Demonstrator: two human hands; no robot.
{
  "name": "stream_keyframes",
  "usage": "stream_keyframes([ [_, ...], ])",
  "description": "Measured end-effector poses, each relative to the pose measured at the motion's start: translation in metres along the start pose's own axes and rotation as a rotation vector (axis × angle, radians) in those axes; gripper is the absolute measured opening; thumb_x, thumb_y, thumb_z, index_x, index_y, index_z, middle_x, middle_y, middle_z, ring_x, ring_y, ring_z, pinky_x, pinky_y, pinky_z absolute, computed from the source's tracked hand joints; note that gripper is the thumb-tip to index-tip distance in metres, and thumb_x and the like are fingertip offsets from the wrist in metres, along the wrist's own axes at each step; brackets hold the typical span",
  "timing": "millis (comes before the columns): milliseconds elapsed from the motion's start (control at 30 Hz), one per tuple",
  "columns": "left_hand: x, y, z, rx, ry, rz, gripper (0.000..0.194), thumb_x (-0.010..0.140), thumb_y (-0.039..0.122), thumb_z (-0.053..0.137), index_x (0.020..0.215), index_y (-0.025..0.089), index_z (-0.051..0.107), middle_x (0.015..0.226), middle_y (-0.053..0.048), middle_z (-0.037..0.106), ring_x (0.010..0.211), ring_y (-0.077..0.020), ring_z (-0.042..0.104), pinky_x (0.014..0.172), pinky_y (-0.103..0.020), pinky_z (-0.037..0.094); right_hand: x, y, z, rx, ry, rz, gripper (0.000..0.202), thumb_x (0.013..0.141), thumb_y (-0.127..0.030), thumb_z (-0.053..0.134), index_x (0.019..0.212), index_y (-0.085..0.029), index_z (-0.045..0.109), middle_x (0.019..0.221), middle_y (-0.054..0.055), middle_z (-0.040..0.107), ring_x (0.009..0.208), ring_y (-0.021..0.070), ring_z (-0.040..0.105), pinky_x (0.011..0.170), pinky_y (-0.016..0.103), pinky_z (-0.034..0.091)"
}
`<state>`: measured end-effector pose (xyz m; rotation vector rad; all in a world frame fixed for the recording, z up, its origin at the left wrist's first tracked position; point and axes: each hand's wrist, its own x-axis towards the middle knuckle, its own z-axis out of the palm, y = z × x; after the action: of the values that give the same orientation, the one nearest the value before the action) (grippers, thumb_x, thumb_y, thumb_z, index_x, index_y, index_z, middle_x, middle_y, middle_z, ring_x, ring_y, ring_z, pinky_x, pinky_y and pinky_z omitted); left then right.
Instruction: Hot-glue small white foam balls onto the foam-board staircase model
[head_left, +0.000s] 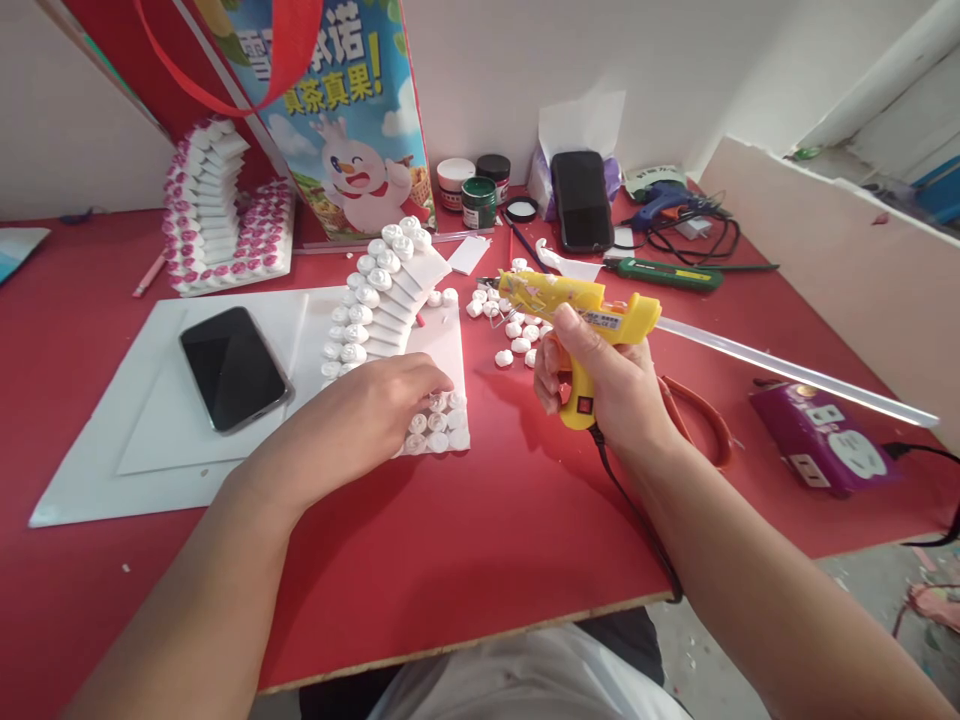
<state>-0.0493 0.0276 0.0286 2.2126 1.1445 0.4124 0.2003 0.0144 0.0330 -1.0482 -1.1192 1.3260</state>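
My right hand (pixel 600 370) grips a yellow hot glue gun (pixel 559 292) by its handle, nozzle toward the left. A long clear glue stick (pixel 795 367) juts from its back. My left hand (pixel 386 395) is closed, fingers curled down over the front of a white base board (pixel 442 345); what its fingertips hold, if anything, is hidden. White rosettes (pixel 437 440) stand in rows on the board beside those fingers. Behind the hand rises a curved white piece (pixel 390 300) edged with rosettes. Several loose white rosettes (pixel 521 345) lie below the nozzle.
A phone (pixel 234 367) lies on white sheets at left. Behind stand a pink-tipped white model (pixel 217 215), a printed bag (pixel 352 130), paint jars (pixel 478 203) and another phone (pixel 581 200). At right are a green cutter (pixel 664 274), orange-handled pliers (pixel 701 420) and a purple power socket (pixel 825 440).
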Motion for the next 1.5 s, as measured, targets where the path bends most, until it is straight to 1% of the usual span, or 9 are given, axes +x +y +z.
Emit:
stream_keyframes([
  [167,0.0001,-0.0006,0.0013,0.001,0.015,0.019,0.023,0.095,0.024,0.056,0.102,0.028,0.078,0.098,-0.006,0.076,0.093,-0.0265,0.071,0.088,-0.036,0.054,0.0012,0.0015,-0.0017,0.020,-0.011,0.000,0.044,0.095,-0.048,0.074,0.063,-0.023,0.058,0.055,-0.003,0.052,0.042,0.0124,0.054,0.042,0.030,0.044],
  [367,0.0007,0.0014,0.0005,0.068,-0.010,0.053,0.026,0.098,0.023,0.052,0.105,0.026,0.077,0.099,-0.007,0.076,0.096,-0.0255,0.071,0.090,-0.036,0.054,0.0017,0.0026,-0.0015,0.005,-0.013,-0.012,0.045,0.095,-0.050,0.074,0.064,-0.023,0.057,0.055,-0.004,0.053,0.042,0.0112,0.055,0.042,0.029,0.045],
  [467,0.0012,0.0020,0.0006,0.144,-0.034,0.048,0.028,0.101,0.021,0.048,0.106,0.024,0.075,0.100,-0.007,0.075,0.097,-0.0246,0.071,0.090,-0.036,0.054,0.0023,0.0038,-0.0012,0.042,-0.017,-0.031,0.038,0.094,-0.051,0.075,0.071,-0.024,0.061,0.054,-0.005,0.053,0.041,0.0113,0.054,0.040,0.028,0.044],
  [567,0.0021,0.0015,0.0024,0.199,-0.029,0.049,0.027,0.102,0.019,0.044,0.103,0.022,0.072,0.101,-0.007,0.075,0.096,-0.0232,0.070,0.088,-0.035,0.053,0.0030,0.0048,-0.0012,0.064,-0.008,-0.031,0.032,0.092,-0.052,0.076,0.079,-0.024,0.066,0.053,-0.006,0.054,0.039,0.0115,0.053,0.039,0.028,0.044],
  [700,0.0033,0.0011,0.0057,0.198,-0.002,0.039,0.025,0.102,0.018,0.044,0.095,0.021,0.068,0.099,-0.006,0.074,0.094,-0.0224,0.070,0.085,-0.034,0.051,0.0031,0.0050,-0.0017,0.041,-0.014,-0.037,0.041,0.094,-0.052,0.075,0.068,-0.023,0.061,0.053,-0.004,0.054,0.040,0.0116,0.054,0.040,0.029,0.045],
  [800,0.0038,0.0009,0.0067,0.175,0.006,0.016,0.023,0.101,0.018,0.046,0.090,0.021,0.065,0.095,-0.004,0.072,0.089,-0.0211,0.069,0.081,-0.034,0.048,0.0028,0.0054,-0.0021,0.015,-0.015,-0.038,0.046,0.094,-0.053,0.074,0.063,-0.023,0.058,0.054,-0.004,0.053,0.041,0.0114,0.054,0.040,0.029,0.046],
  [1000,0.0051,0.0008,0.0074,0.140,0.006,-0.013,0.018,0.100,0.019,0.048,0.089,0.020,0.063,0.089,-0.002,0.069,0.081,-0.0187,0.065,0.078,-0.034,0.046,0.0026,0.0070,-0.0024,0.006,-0.010,-0.047,0.047,0.093,-0.056,0.075,0.064,-0.023,0.058,0.054,-0.003,0.052,0.041,0.0124,0.053,0.040,0.030,0.046],
  [1167,0.0059,0.0033,0.0077,0.161,-0.005,-0.036,0.018,0.100,0.019,0.047,0.088,0.021,0.061,0.087,-0.002,0.067,0.080,-0.0200,0.064,0.077,-0.035,0.045,0.0025,0.0068,-0.0021,0.009,-0.007,-0.053,0.049,0.094,-0.055,0.075,0.062,-0.022,0.058,0.053,-0.003,0.052,0.040,0.0118,0.053,0.040,0.029,0.045],
  [1500,0.0068,0.0060,0.0064,0.245,-0.026,-0.023,0.019,0.097,0.013,0.046,0.083,0.022,0.055,0.082,-0.003,0.063,0.077,-0.0213,0.062,0.076,-0.037,0.045,0.0025,0.0055,-0.0030,0.002,-0.011,-0.026,0.046,0.094,-0.053,0.074,0.061,-0.023,0.059,0.053,-0.004,0.055,0.042,0.0113,0.054,0.040,0.029,0.046],
])
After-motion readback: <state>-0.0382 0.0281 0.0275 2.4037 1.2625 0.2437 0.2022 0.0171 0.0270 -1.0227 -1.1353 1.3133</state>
